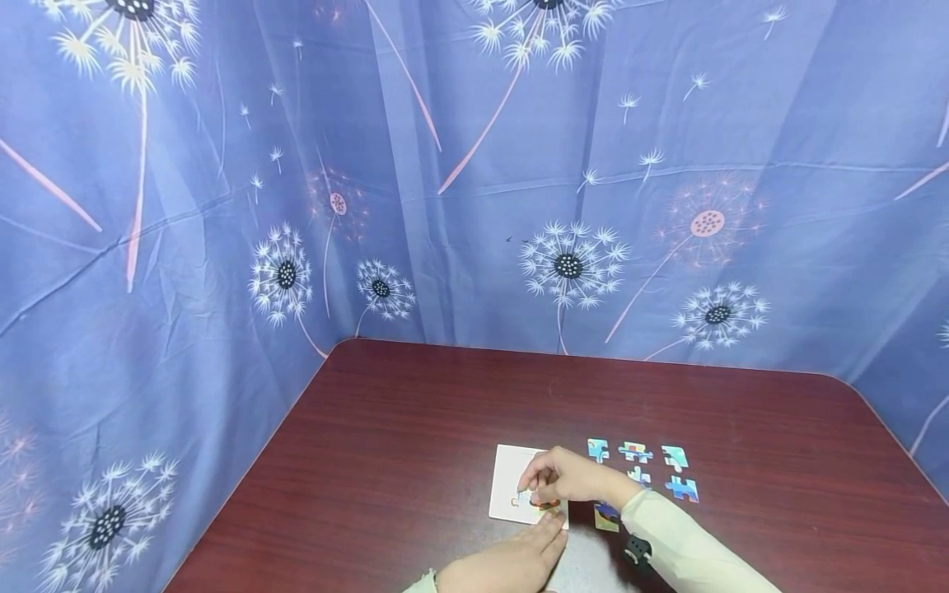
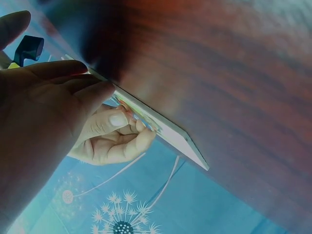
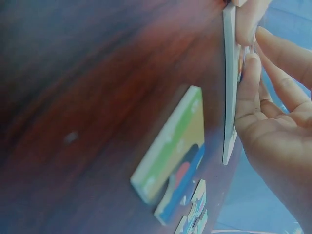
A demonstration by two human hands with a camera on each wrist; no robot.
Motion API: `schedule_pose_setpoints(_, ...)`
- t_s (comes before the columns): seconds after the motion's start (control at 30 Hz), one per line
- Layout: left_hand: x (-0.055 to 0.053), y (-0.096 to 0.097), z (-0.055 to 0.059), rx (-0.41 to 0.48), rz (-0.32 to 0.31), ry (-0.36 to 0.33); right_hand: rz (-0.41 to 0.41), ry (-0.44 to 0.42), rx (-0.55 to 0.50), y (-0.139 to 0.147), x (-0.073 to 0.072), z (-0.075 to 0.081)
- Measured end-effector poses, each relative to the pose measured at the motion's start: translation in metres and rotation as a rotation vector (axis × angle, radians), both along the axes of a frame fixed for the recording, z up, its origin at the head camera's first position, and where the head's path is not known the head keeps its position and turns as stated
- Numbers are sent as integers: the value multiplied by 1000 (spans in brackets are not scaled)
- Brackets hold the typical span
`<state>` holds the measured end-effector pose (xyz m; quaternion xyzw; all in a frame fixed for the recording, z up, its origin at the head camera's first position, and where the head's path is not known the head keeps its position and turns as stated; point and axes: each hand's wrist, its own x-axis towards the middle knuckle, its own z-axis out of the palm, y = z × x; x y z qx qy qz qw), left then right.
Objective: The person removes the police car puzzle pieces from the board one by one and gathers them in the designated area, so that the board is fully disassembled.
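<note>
A white puzzle board (image 1: pixel 507 476) lies on the table with a few joined-looking coloured puzzle pieces (image 1: pixel 523 499) on its near part. My right hand (image 1: pixel 574 476) is over the board, thumb and fingertips pinching a jigsaw piece low against its surface; the fingers hide most of that piece. At the board's near edge my left hand (image 1: pixel 511 562) rests with fingers stretched out, their tips touching the board's corner. In the right wrist view, a loose corner piece (image 3: pixel 170 146) with green, yellow and blue print lies beside the board.
Several loose jigsaw pieces (image 1: pixel 682 488) lie in rough rows to the right of the board, some partly behind the right forearm. A black device (image 1: pixel 638 549) sits on the right wrist. The dark red wooden table (image 1: pixel 400 428) meets a blue dandelion-print curtain (image 1: pixel 460 272) behind and at left.
</note>
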<state>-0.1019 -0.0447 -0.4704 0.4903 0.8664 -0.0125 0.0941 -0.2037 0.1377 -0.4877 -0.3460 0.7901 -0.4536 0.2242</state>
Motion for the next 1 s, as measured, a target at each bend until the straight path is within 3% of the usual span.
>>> schedule_pose_setpoints(0.63, 1, 1, -4, 0, 8, 32, -18, -44, -57, 2, 0, -1)
schedule_pose_setpoints(1.0, 0, 2, -6, 6, 7, 35, -46, -37, -95, 5, -2, 6)
